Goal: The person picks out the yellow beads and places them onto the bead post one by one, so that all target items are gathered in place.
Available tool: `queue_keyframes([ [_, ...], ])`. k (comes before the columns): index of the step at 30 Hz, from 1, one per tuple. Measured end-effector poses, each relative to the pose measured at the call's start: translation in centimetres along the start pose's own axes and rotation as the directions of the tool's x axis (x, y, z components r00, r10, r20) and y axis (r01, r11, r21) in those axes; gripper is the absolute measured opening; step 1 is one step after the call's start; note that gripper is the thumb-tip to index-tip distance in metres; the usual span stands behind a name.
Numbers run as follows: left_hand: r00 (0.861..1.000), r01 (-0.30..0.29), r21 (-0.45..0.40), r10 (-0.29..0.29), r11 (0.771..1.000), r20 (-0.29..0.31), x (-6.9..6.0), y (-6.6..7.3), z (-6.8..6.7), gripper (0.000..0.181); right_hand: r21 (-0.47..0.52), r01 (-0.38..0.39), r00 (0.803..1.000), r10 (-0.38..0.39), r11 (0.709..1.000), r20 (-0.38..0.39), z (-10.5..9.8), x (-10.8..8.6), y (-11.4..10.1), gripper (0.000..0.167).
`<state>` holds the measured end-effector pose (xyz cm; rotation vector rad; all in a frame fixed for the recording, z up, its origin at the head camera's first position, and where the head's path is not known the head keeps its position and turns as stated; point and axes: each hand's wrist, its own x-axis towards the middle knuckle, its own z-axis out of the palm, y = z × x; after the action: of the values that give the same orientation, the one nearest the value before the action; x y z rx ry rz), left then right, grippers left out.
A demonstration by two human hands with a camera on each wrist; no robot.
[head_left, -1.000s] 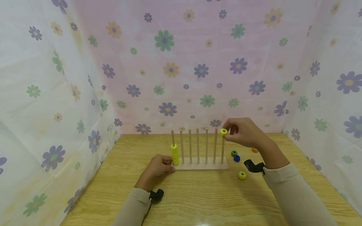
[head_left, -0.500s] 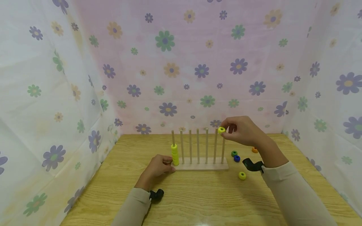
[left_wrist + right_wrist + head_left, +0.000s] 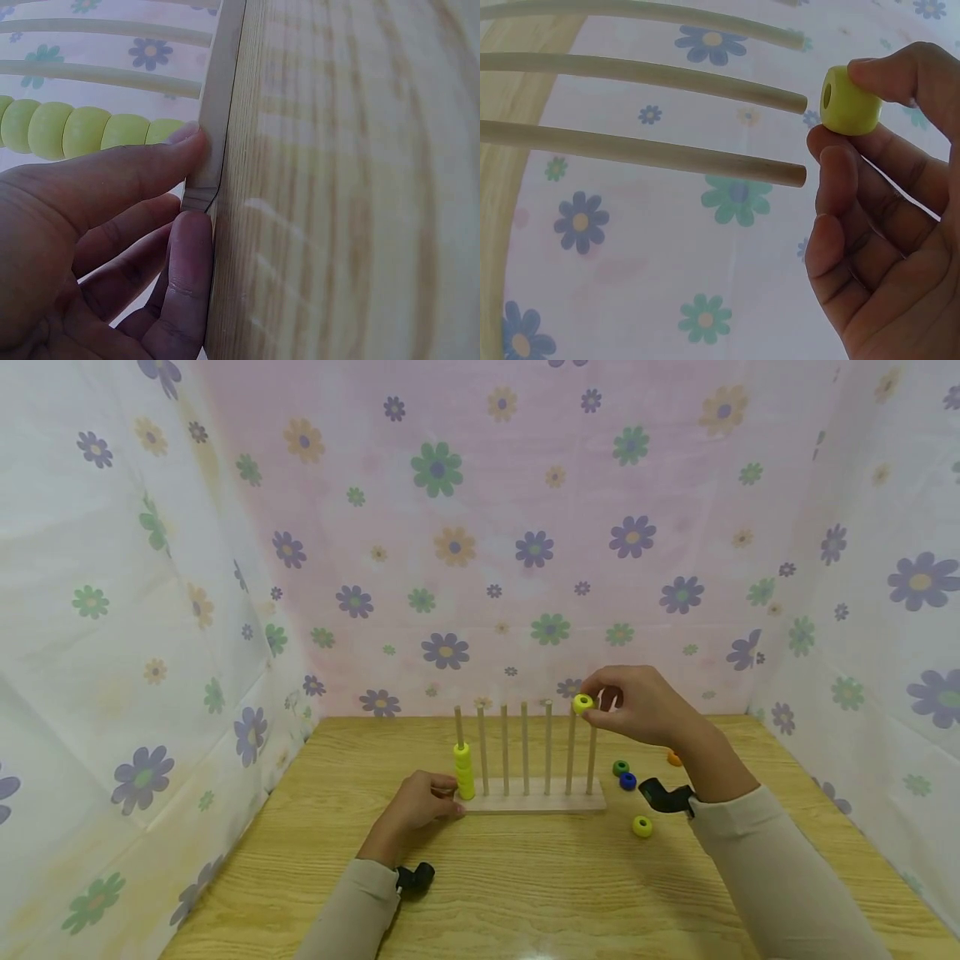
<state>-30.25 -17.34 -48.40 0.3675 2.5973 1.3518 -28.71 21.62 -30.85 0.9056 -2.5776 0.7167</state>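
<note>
My right hand (image 3: 637, 703) pinches a yellow bead (image 3: 855, 112) between thumb and fingertips. In the right wrist view its hole faces the pegs, and a small gap separates it from the tip of the nearest peg (image 3: 765, 97). In the head view the bead is at the top of the second peg from the right. The wooden peg stand (image 3: 525, 804) has several upright pegs; a stack of yellow beads (image 3: 465, 781) fills the lower part of its leftmost peg. My left hand (image 3: 412, 802) grips the left end of the base, thumb and fingertips at its corner.
Right of the stand lie a green bead (image 3: 621, 767), a blue bead (image 3: 627, 782) and another yellow bead (image 3: 642, 827). An orange bead (image 3: 675, 758) is partly hidden behind the right forearm. Flowered cloth (image 3: 495, 527) surrounds the wooden table (image 3: 525, 893).
My right hand has carried the yellow bead slightly left and up, from the rightmost peg's top to the peg beside it. The left hand and the stand have stayed put.
</note>
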Motion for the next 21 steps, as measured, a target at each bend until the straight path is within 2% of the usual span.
queue_keyframes([
  [8, 1.000, -0.006, -0.003, 0.006, 1.000, 0.000, -0.2, 0.2, 0.0, 0.051, 0.006, 0.002, 1.000, -0.002, 1.000, 0.000, 0.1, 0.4, -0.1, 0.023],
  [13, 1.000, -0.011, 0.005, 0.011, 1.000, 0.005, -0.2, 0.1, 0.0, 0.052, 0.003, 0.007, 1.000, -0.007, 1.000, 0.002, 0.3, 0.7, -0.2, 0.031],
  [21, 1.000, -0.011, 0.010, 0.011, 1.000, -0.002, -0.2, 0.2, -0.1, 0.051, 0.004, 0.054, 0.999, -0.054, 0.999, -0.008, 0.4, 1.7, -1.2, 0.035],
])
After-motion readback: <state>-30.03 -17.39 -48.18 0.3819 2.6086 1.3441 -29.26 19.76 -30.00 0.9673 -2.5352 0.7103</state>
